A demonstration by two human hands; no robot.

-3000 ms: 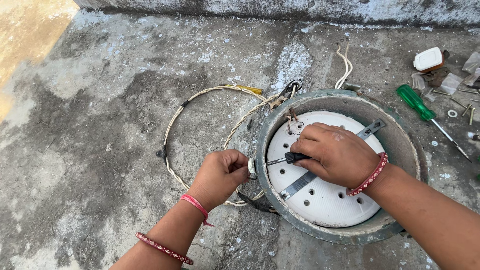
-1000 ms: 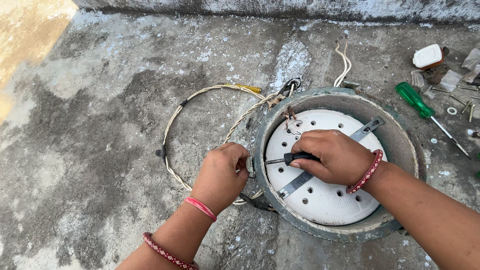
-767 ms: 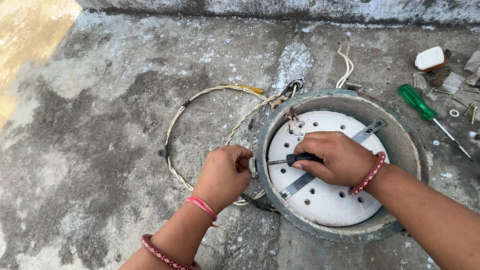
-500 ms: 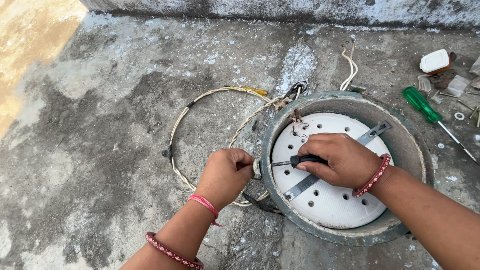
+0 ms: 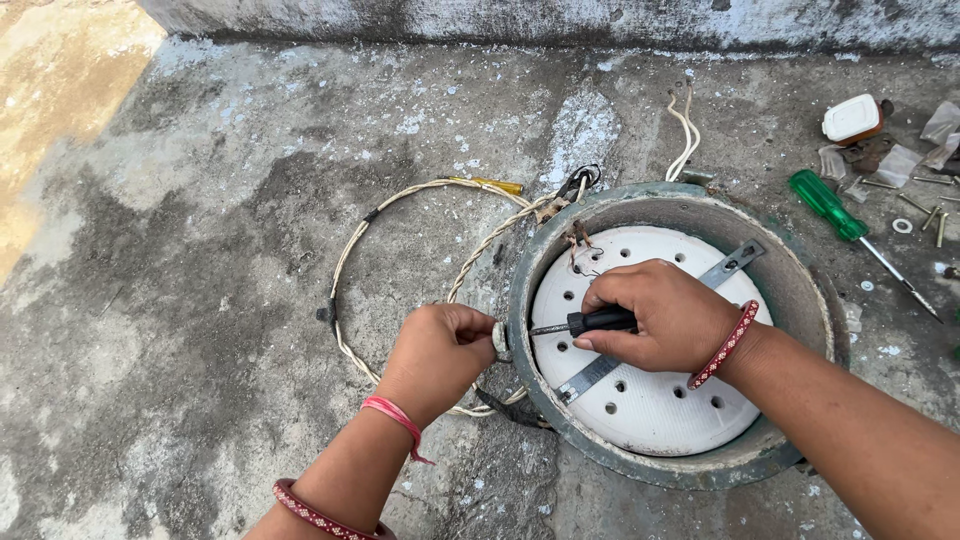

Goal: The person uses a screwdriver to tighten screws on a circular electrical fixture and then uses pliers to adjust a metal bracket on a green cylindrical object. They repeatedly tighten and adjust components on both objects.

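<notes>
Both hands work at the round casing's (image 5: 672, 470) left rim: right (image 5: 660, 315) grips a screwdriver (image 5: 585, 323), left (image 5: 440, 350) pinches outside.

Soft even daylight, faint shadows, sharp focus

Green screwdriver (image 5: 838, 212) at 2 o'clock, tip pointing 4. White-lidded box (image 5: 852, 118) further up at 1-2, clear wrappers (image 5: 920, 145) beside it. Loose screws (image 5: 925, 205) and washer (image 5: 902, 226) at 2-3. Concrete floor (image 5: 200, 300), wall (image 5: 560, 20) at 12.
</notes>
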